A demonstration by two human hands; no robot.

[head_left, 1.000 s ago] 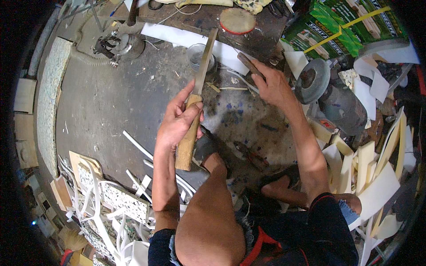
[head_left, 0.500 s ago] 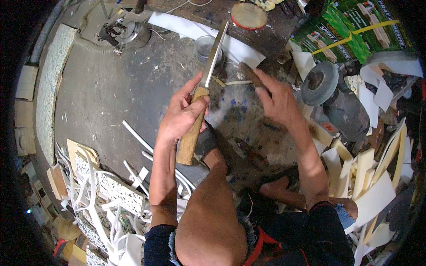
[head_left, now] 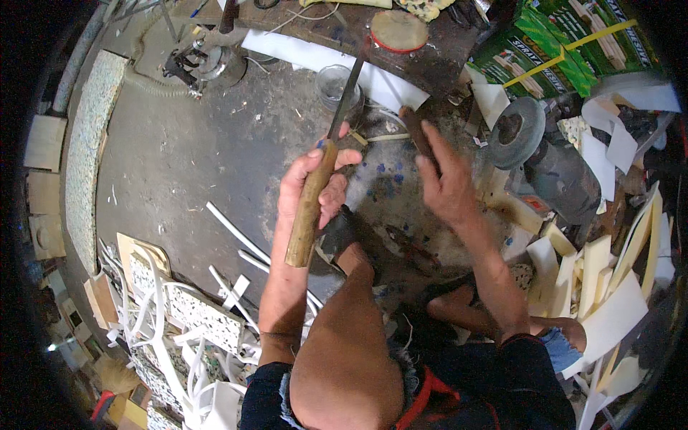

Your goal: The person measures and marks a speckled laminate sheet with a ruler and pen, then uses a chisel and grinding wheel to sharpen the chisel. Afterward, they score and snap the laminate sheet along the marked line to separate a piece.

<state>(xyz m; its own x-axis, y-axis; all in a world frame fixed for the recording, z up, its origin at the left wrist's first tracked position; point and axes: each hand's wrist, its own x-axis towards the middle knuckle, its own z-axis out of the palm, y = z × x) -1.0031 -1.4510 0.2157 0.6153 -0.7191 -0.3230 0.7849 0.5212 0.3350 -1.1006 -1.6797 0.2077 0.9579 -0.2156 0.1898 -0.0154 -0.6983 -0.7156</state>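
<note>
My left hand (head_left: 314, 188) grips a long tool by its wooden handle (head_left: 308, 211); its dark metal blade (head_left: 347, 97) points up and away over the grey floor. My right hand (head_left: 444, 179) is to the right of it, fingers closed around a small dark brown piece (head_left: 415, 129) that sticks out above the fingertips. Both hands are held above my bent knee (head_left: 351, 358). My foot in a dark sandal (head_left: 344, 229) rests on the floor just below the left hand.
A glass jar (head_left: 331, 82) and a round red-rimmed lid (head_left: 398, 30) sit ahead. A bench grinder (head_left: 534, 143) stands at right beside green boxes (head_left: 566, 43). White strips and patterned cut-outs (head_left: 179, 308) litter the lower left; pale offcuts (head_left: 602, 287) pile at right.
The left hand has tipped the tool more upright and shifted slightly right. The right hand has moved down and closer to me with the dark piece.
</note>
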